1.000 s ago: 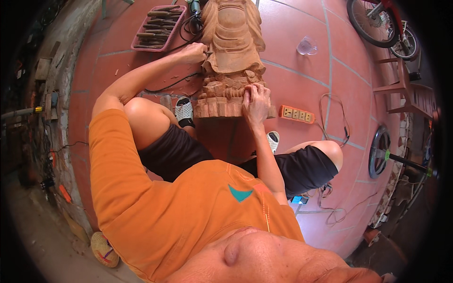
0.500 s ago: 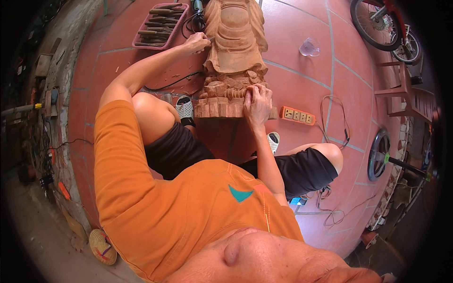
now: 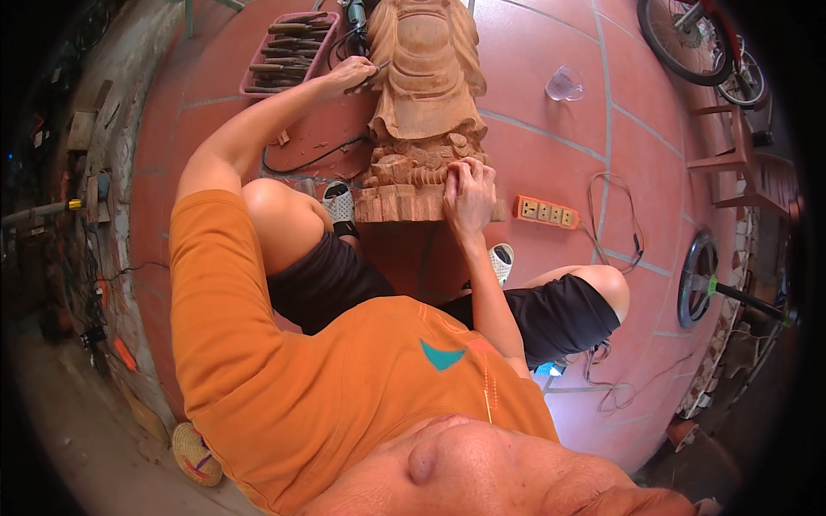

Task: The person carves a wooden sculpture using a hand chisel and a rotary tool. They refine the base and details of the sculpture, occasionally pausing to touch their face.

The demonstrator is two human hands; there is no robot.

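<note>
A carved wooden statue (image 3: 424,107) with draped robes lies on the floor, its base end toward me. On the left, my left hand (image 3: 353,75) is closed around a slim carving chisel (image 3: 381,66), whose tip points at the statue's left side. Most of the chisel is hidden in the fingers. My right hand (image 3: 471,193) grips the right part of the carved base with curled fingers, back of the hand upward. Wood chips (image 3: 323,144) lie beside the statue under my left forearm.
A pink basket (image 3: 245,87) of several wood-handled chisels stands far left, with a corded power tool (image 3: 355,19) beside it. To the right are an orange power strip (image 3: 545,212), a clear cup (image 3: 564,83), a plastic chair (image 3: 727,163) and a bicycle wheel (image 3: 684,43).
My left hand has shifted slightly up and left along the statue's side, and the chisel tip now shows. My right hand keeps its place on the base.
</note>
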